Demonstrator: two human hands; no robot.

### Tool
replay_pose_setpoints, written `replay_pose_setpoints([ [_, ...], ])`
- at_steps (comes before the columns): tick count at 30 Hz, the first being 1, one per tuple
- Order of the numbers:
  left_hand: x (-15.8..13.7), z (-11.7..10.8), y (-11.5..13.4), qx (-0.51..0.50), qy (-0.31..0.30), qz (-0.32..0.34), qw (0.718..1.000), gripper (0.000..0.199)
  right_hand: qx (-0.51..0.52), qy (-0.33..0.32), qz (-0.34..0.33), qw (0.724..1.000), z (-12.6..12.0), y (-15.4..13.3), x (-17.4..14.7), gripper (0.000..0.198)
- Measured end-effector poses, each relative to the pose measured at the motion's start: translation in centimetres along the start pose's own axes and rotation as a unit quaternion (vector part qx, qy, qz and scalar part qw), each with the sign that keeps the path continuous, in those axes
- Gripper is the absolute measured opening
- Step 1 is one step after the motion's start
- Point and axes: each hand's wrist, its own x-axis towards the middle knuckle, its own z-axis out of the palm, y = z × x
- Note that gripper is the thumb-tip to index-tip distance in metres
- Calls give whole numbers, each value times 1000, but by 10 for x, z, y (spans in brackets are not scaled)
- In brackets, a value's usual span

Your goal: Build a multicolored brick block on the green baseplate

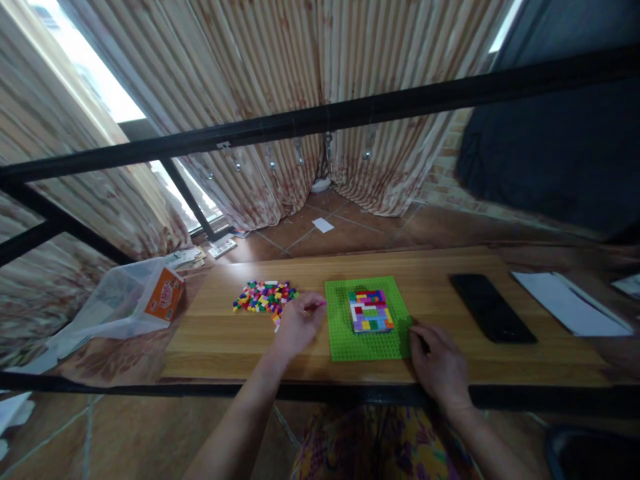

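Green plate (345,345): block (371,312) built mid-plate, finish unclear | loose pile (265,293) left unplaced | pink brick (323,303) apparently pinched by left hand (301,325) | right hand (439,360) curled at plate edge, grip can't be told

Here's the head view, high over the lap (325,447), facing forward and tipped down, so both forearms rise from the bottom edge. The left hand (299,327) sits just left of centre, its pinch almost mid-frame; the right hand (441,365) is lower and off to the right. Middling range, this: the hands look small, with the whole board (213,347) around them. Nearer than the pinch, lap and floor (145,433); above it in frame, the bar (300,122), and far beyond, curtains (260,73). Wide coverage, too, catching the bin (113,320) well left of the pinch!
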Motion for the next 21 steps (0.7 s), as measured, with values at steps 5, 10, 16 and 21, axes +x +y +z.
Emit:
replay_pose_setpoints([
  [5,-3,46,10,-123,15,-34,992,11,12,4,0,1000,-1,-2,1,26],
  [10,6,61,7,-148,56,-57,986,12,10,11,-6,1000,0,-3,1,25],
  [16,8,74,9,-191,94,-95,972,9,14,16,-14,1000,-1,-4,2,23],
  [21,8,79,8,-187,102,-96,972,9,17,8,-4,1000,-2,-5,2,24],
])
